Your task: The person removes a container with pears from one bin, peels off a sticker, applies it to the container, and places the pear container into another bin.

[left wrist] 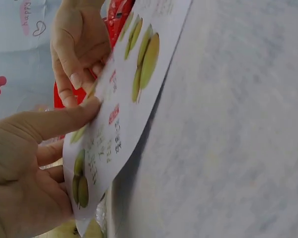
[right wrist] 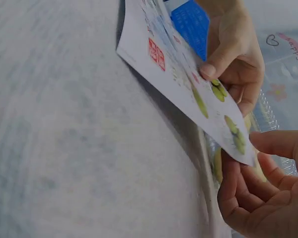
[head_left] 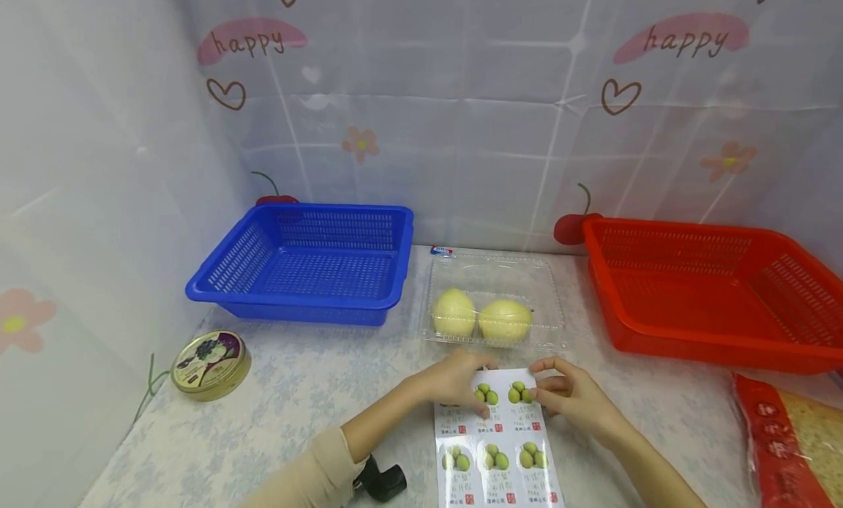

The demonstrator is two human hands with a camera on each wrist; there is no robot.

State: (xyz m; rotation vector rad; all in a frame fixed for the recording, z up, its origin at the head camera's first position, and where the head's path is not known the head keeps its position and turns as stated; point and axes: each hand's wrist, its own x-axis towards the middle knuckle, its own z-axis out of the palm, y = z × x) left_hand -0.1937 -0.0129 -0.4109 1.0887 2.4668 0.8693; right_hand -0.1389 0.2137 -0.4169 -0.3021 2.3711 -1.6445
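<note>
A glossy white sticker sheet (head_left: 490, 438), printed with rows of green pears and red stamps, lies in front of me, its far end raised off the table. My left hand (head_left: 456, 383) grips its upper left part, thumb on the printed face and fingers behind, as the left wrist view shows. At the upper right corner, my right hand (head_left: 574, 400) pinches the edge between thumb and fingers (right wrist: 231, 178). Just beyond the sheet stands a clear plastic clamshell box (head_left: 490, 274) with two yellow-green pears (head_left: 506, 320) inside.
A blue basket (head_left: 299, 308) stands back left, a red basket (head_left: 718, 345) back right. A round gold-rimmed tin (head_left: 209, 365) sits at the left. Near my left forearm lies a small black object (head_left: 383, 482). A red-and-clear food packet (head_left: 787, 442) rests at the right edge.
</note>
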